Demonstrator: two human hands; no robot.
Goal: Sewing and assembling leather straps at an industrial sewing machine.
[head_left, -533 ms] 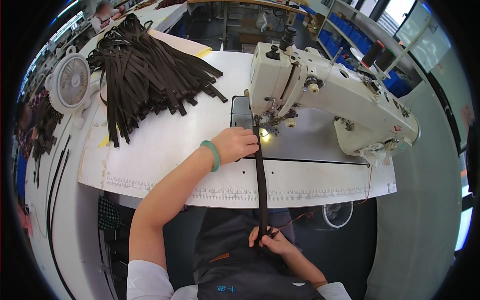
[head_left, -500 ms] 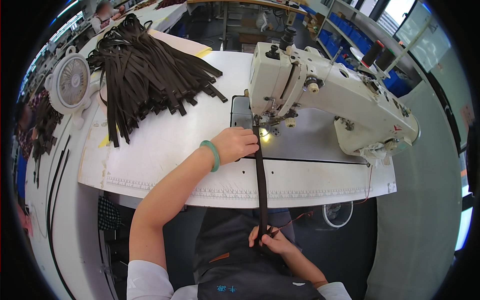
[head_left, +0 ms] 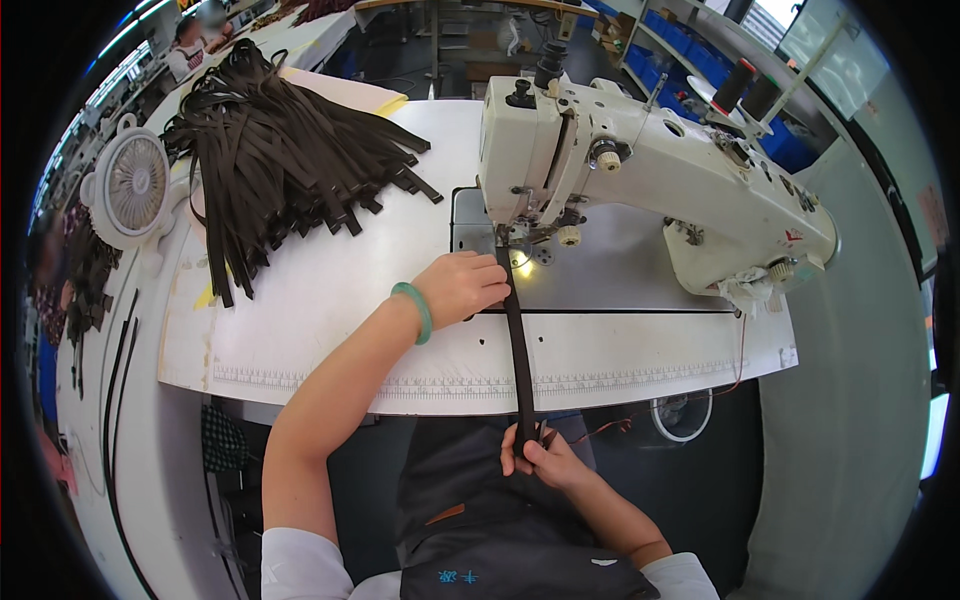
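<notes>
A dark brown flat strap (head_left: 519, 360) runs from beneath the needle area of the white sewing machine (head_left: 640, 160) down over the table's front edge. My left hand (head_left: 460, 288), with a green bangle at the wrist, has curled fingers pressing on the strap just in front of the needle, by the metal bed plate (head_left: 610, 270). Below the table edge, my right hand (head_left: 545, 455) grips the strap's hanging part, along with a small dark object that is too hidden to name. A small lamp lights the plate beside the presser foot.
A heap of dark straps (head_left: 290, 160) lies at the back left of the white table (head_left: 320, 340), beside a white fan (head_left: 130, 185). A co-worker (head_left: 190, 50) sits at the far left. Thread spools (head_left: 745, 90) and blue bins (head_left: 685, 55) stand behind the machine; a white-rimmed bin (head_left: 680, 425) is below.
My right hand has risen slightly toward the table edge, still gripping the strap. My left hand stays on the strap near the needle. The whole view has shifted slightly.
</notes>
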